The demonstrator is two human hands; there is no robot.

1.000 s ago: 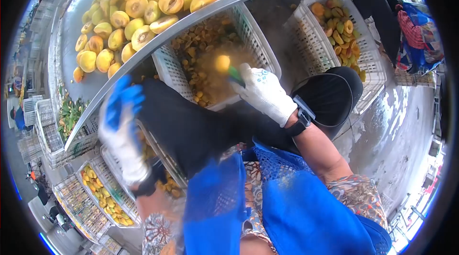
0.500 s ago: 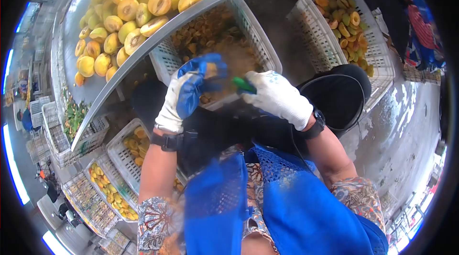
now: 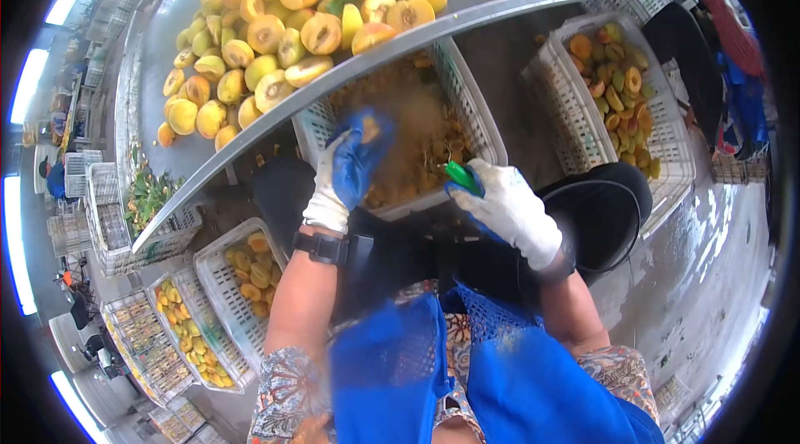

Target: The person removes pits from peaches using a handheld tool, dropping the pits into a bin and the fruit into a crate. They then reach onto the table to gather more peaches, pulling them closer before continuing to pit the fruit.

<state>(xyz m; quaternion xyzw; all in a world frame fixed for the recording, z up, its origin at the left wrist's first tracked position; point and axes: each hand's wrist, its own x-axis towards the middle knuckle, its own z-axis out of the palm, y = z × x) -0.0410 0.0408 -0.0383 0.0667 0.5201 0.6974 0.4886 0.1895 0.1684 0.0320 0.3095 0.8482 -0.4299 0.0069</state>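
Note:
My left hand [image 3: 348, 165], in a white glove with a blue coated palm, is closed around a yellow peach half [image 3: 370, 129], partly hidden by the fingers and blurred. My right hand [image 3: 512, 207], gloved the same way, grips a green-handled tool [image 3: 463, 177] with a small metal tip that I cannot make out well. Both hands are above my lap, apart from each other. Under them, a white plastic crate [image 3: 482, 115] holds brownish fruit scraps. Many halved peaches [image 3: 265, 34] are heaped on the metal table in front.
The metal table's raised edge [image 3: 467, 21] curves across in front of me. A crate of peach pieces [image 3: 575, 132] stands to the right, near another person's sleeve [image 3: 733, 36]. More fruit crates [image 3: 218, 265] stand at left, and a crate with leafy scraps [image 3: 108, 256].
My hands have moved apart, the right one going right and lower with the green-handled tool. The view has shifted, showing more of the table.

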